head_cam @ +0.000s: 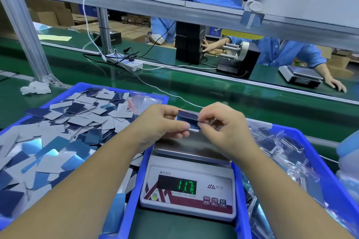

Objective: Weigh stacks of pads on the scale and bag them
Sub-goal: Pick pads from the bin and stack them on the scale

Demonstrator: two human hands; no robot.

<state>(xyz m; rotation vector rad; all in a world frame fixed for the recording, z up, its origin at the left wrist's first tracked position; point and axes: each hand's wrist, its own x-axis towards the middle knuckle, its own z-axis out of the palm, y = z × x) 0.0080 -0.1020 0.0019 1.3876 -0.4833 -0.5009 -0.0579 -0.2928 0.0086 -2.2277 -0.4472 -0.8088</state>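
Closest to me, the scale (188, 186) is sitting between two blue bins, its green display glowing. Above its steel pan I am holding a small stack of pads (188, 121) in the air, my left hand (159, 124) pinching its left end and my right hand (223, 125) pinching its right end. Loose pads (64, 122) are filling the left bin (124, 205), and bagged pads (275, 141) are lying in the right bin (318, 161).
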